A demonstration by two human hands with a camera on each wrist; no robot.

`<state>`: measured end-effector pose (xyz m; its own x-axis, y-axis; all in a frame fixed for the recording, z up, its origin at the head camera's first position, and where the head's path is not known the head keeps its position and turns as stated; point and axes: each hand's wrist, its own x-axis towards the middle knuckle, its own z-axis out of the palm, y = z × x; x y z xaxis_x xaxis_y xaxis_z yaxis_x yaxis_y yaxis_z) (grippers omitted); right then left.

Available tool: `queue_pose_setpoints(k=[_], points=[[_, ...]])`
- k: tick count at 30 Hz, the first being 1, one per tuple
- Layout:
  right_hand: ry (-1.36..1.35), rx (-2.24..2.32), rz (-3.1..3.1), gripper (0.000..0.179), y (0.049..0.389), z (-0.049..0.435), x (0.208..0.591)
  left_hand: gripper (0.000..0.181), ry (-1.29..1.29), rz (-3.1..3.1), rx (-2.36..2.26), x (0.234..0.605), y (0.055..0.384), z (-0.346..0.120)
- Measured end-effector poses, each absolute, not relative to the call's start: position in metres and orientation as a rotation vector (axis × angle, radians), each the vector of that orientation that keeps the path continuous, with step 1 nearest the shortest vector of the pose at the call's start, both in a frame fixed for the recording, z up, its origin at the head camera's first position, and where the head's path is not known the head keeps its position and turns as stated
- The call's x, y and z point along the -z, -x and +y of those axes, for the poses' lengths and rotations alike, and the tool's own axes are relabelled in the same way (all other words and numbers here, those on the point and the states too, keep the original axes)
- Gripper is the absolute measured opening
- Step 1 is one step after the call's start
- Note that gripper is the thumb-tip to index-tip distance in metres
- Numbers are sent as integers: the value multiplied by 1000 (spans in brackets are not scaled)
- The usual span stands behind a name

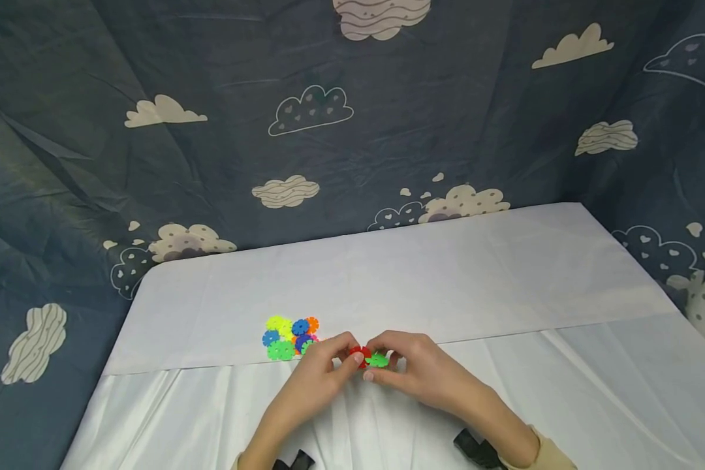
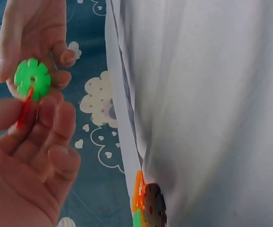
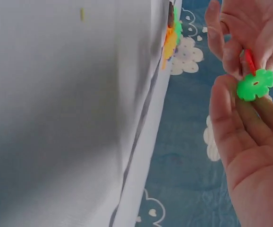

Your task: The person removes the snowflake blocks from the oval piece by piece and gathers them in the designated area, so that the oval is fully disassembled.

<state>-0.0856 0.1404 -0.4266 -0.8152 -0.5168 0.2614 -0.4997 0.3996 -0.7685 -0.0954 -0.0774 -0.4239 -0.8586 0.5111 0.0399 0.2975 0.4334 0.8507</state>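
My left hand [image 1: 320, 373] pinches a red notched interlocking disc [image 1: 361, 353] between thumb and fingers. A green flower-shaped disc [image 2: 32, 78] stands joined at an angle to the red one, slot to slot. Around the green disc my right hand [image 1: 425, 369] holds its fingers loosely bent; in the head view its thumb tip is apart from the disc. The right wrist view shows the green disc [image 3: 256, 85] in front of the right fingers, with the red disc [image 3: 250, 61] rising toward the left hand [image 3: 252, 23].
A small pile of notched discs, with green [image 1: 281, 350], yellow [image 1: 279, 324], blue [image 1: 301, 327] and orange [image 1: 313, 324] ones, lies left of the hands on the white-covered table [image 1: 423, 281]. Dark cloud-print cloth [image 1: 235, 150] hangs behind and at the sides.
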Motion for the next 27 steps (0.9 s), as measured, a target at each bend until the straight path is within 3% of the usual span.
queue_pose_setpoints(k=[6,15,27], points=[[1160,1307,2775,18,86,139,427,18,-520,2218,-1618,422,98,-77],[1396,1391,2920,12,85,134,431,16,-453,2022,-1806,425,98,-74],[1385,1350,2981,15,82,130,430,19,-401,1971,-1839,423,97,-73]])
